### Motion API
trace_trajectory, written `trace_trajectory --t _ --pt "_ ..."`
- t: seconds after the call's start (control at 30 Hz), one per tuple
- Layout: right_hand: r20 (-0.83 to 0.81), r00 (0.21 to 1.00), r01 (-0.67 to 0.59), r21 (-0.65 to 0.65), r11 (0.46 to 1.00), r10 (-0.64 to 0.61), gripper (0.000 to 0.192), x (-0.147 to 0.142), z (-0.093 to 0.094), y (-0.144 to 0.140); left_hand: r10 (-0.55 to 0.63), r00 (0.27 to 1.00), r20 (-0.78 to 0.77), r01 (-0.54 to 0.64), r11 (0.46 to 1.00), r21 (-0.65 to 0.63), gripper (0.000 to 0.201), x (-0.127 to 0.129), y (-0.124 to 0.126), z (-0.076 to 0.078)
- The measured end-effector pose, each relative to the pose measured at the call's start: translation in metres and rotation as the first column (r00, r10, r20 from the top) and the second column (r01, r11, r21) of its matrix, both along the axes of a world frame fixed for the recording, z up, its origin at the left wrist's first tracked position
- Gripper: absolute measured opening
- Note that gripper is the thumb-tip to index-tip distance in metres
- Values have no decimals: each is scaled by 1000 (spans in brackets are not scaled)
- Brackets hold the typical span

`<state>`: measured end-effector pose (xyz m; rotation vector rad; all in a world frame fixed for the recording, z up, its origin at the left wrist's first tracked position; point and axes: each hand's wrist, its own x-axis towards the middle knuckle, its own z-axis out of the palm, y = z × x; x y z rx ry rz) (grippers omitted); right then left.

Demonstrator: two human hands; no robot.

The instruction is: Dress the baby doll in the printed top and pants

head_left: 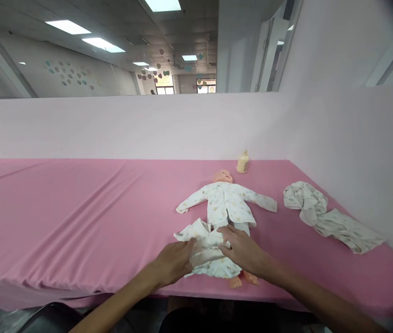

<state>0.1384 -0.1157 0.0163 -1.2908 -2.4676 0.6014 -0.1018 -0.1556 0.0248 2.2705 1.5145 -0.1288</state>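
Note:
A baby doll (223,175) lies on its back, wearing a white printed jacket (231,199) with both sleeves spread wide. Over its lower legs is a bunched pair of white printed baby pants (213,267). My left hand (177,261) pinches the left edge of the pants, fingertips partly hidden. Across from it, my right hand (241,247) has its bent fingers and thumb on the right side of the same cloth, over the doll's legs. The doll's bare feet (236,282) show below the cloth, near the table edge.
A pink sheet (78,222) covers the table. Behind the doll's head stands a pale yellow pump bottle (242,163). Crumpled printed baby clothes (335,222) lie at the right, beside the white wall (356,152). A dark chair (52,319) is at the lower left.

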Motion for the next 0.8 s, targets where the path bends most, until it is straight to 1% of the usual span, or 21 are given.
trace_trajectory --t 0.07,0.13,0.17,0.23,0.3,0.37,0.4,0.47,0.5,0.57,0.63,0.7,0.8 --pt "87 996 -23 81 996 16 28 -7 -10 -4 -25 995 -101 27 999 23 47 8 -4 -10" --pt "147 987 -78 139 987 57 23 -14 -19 -7 -16 991 -134 22 999 48 35 15 -3 -17" --pt "159 984 -102 169 980 75 20 -17 -22 -8 -3 992 -128 12 997 75 28 16 -1 -19" --pt "144 985 -124 232 965 92 17 -22 -27 -8 30 998 -60 -19 986 167 21 17 3 -19" --pt "74 992 -113 244 963 97 14 -26 -29 -5 64 995 72 -81 960 269 19 16 4 -14" --pt "-49 993 -96 174 980 106 8 -30 -27 0 93 962 257 -176 931 321 12 15 3 -6" --pt "-129 986 -86 123 989 102 6 -31 -25 2 113 931 346 -228 922 312 8 15 1 -3" --pt "-295 954 -59 14 998 60 11 -33 -21 7 175 867 467 -315 918 241 1 17 -5 -1" --pt "-370 929 -44 -42 998 25 13 -33 -19 8 214 845 489 -343 919 191 4 18 -7 -2" --pt "-488 872 -25 -151 988 -52 12 -32 -15 9 280 834 475 -368 924 102 15 19 -13 -6" --pt "-555 824 -31 -241 970 -112 11 -31 -12 8 282 851 443 -344 937 63 18 20 -17 -12" --pt "-591 794 -54 -305 951 -145 11 -29 -9 5 241 890 387 -296 951 86 19 19 -19 -18" --pt "-605 779 -97 -371 923 -161 16 -28 -6 -1 210 956 206 -247 954 171 37 14 -19 -22"
